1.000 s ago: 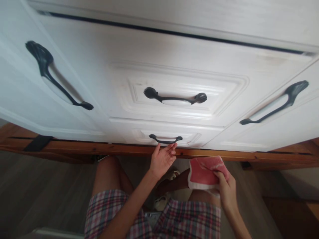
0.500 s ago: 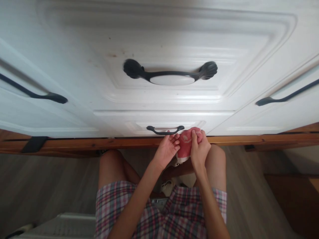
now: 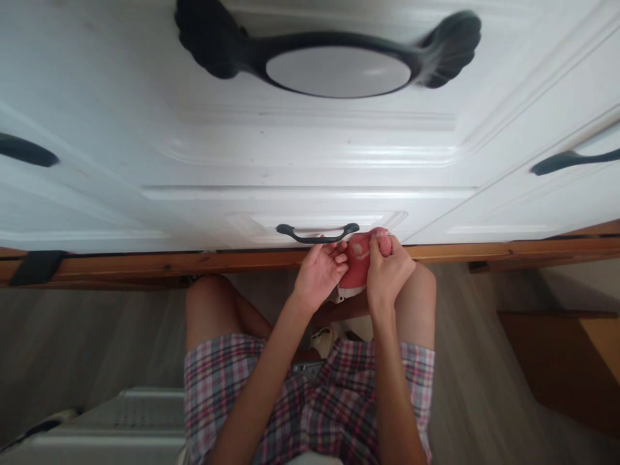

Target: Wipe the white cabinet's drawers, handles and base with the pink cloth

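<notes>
Holding a pink cloth [image 3: 357, 268] bunched between both hands, right below the lowest drawer front [image 3: 310, 216] of a white cabinet [image 3: 145, 148]. Right hand [image 3: 387, 278] is gripping the cloth's right side, fingers curled over its top edge and pinching the fabric. Left hand [image 3: 320, 274] is sitting on the cloth's left side, palm facing up, fingers loosely curled and touching the fabric; fingertips are just under the small black drawer handle [image 3: 317, 232], cannot tell if they are contacting it. Cloth is showing a white edge at its lower end, hanging between the two wrists.

Cloth is sitting just right of the small handle's right end, in front of the wooden base rail [image 3: 145, 263] running under the cabinet. Drawer front is looking closed, flush with the panels either side.

Large black handle with a white oval insert [image 3: 334, 61] is filling the top of the head view, on the upper drawer. Ends of dark door handles are showing at the left edge [image 3: 24, 150] and right edge [image 3: 571, 161].

Person is squatting, knees apart, wearing plaid shorts [image 3: 310, 400]. Floor [image 3: 87, 336] is grey wood-look. White slatted object [image 3: 121, 426] is lying at lower left, cannot identify it. Brown wooden piece [image 3: 566, 361] is sitting on the floor at right.
</notes>
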A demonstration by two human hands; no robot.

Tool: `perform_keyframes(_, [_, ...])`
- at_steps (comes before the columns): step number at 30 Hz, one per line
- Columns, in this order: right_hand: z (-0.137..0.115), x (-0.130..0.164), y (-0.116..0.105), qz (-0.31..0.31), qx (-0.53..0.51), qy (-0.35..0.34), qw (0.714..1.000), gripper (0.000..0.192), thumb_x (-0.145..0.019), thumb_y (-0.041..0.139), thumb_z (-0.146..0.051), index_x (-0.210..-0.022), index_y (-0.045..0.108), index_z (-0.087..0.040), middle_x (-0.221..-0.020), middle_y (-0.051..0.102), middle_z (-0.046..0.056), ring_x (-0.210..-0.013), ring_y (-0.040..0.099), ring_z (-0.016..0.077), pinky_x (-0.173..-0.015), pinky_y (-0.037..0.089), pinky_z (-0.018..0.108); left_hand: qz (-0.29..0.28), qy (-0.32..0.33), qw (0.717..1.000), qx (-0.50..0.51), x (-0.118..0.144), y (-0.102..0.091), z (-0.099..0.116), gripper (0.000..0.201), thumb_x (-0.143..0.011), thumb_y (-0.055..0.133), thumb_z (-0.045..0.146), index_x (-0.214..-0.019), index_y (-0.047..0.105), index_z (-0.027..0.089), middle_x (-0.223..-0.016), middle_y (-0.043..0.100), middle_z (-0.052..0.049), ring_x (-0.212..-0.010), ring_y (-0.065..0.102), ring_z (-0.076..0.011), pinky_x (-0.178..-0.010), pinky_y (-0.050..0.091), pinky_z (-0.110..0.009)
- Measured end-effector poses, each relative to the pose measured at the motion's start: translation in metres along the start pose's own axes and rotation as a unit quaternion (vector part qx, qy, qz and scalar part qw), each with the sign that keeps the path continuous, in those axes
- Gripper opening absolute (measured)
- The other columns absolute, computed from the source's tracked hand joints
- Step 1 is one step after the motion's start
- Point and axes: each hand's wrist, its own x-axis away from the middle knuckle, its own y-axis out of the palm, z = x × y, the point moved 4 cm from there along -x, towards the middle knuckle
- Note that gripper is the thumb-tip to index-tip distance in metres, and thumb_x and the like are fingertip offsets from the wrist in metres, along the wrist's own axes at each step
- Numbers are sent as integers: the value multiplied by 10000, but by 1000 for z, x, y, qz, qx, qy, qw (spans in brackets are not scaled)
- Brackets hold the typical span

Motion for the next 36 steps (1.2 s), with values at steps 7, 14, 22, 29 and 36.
perform_keyframes(7, [10, 5, 6, 21, -41, 9, 999, 435, -968, 597, -497, -646, 513, -216, -580, 377, -60, -615, 308, 127, -633, 302, 286, -8, 14, 1000, -16, -1, -2, 0, 250, -1046, 614, 249, -868, 704, 99, -966, 677, -89, -700, 552, -109, -596, 465, -220])
perform_keyframes(14, [22, 6, 12, 16, -53, 29, 998, 477, -958, 600, -528, -612, 503, -214, -548, 381, -55, -595, 309, 123, -602, 308, 278, 20, 41, 997, -64, -5, -6, -4, 139, -977, 723, 261, -898, 687, 154, -995, 686, -64, -721, 550, -111, -628, 475, -228])
perform_keyframes(22, [27, 3, 16, 19, -57, -13, 998, 517, -974, 589, -592, -643, 569, -195, -554, 383, -62, -566, 293, 108, -598, 331, 262, 30, 72, 993, -83, -7, -8, -11, 127, -931, 767, 239, -921, 666, 163, -963, 665, -36, -711, 524, -101, -640, 449, -228])
perform_keyframes(29, [51, 14, 28, -27, -62, 12, 998, 517, -939, 593, -573, -588, 535, -198, -515, 390, -60, -529, 314, 100, -558, 316, 263, 16, 74, 993, -91, -8, -11, -12, 185, -864, 834, 257, -930, 700, 147, -980, 669, -38, -691, 503, -98, -587, 400, -224])
perform_keyframes(36, [33, -1, -10, 38, -73, -49, 995, 450, -964, 698, -521, -671, 617, -189, -546, 436, -61, -540, 380, 104, -570, 354, 249, 27, 168, 933, -317, -10, -21, -14, 274, -863, 830, 397, -1024, 782, 181, -970, 684, -42, -607, 535, -112, -552, 391, -259])
